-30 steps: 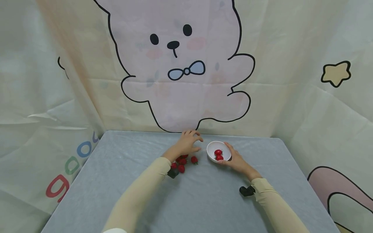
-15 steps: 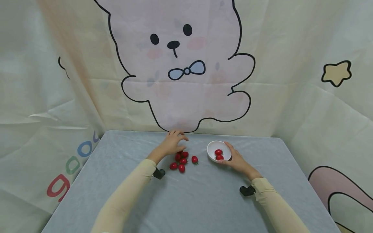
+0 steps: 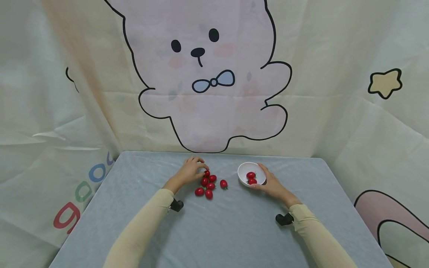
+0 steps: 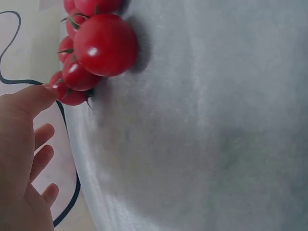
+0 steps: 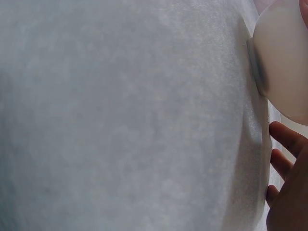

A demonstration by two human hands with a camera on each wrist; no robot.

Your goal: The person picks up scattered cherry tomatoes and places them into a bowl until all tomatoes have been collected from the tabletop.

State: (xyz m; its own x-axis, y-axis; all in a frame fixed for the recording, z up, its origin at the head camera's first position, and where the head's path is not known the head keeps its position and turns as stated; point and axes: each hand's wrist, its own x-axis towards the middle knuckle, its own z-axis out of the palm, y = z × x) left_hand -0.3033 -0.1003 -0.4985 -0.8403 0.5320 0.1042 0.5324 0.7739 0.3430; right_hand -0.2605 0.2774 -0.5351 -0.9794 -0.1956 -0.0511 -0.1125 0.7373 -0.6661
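At the far end of a cluster of red cherry tomatoes, my left hand [image 3: 188, 170] has thumb and index finger around the farthest cherry tomato [image 3: 207, 173]. In the left wrist view the thumb tip [image 4: 44, 98] overlaps that tomato, and the other fingers hang loosely curled behind. To the right, my right hand [image 3: 272, 185] grips the side of a small white bowl [image 3: 242, 178], thumb at the near rim and fingers at the far side. Two cherry tomatoes [image 3: 251, 175] lie inside it. The bowl's underside [image 5: 284, 62] shows in the right wrist view, its foot on the cloth.
A single cherry tomato [image 3: 223, 184] lies between the cluster [image 3: 210, 186] and the bowl. Pale blue-grey cloth [image 3: 234, 230] covers the table. A printed fabric backdrop [image 3: 311, 111] rises right behind the table's far edge and along both sides.
My left hand has moved left and back from near the bowl, then down to the farthest tomato of the cluster. The right hand and bowl have stayed in place.
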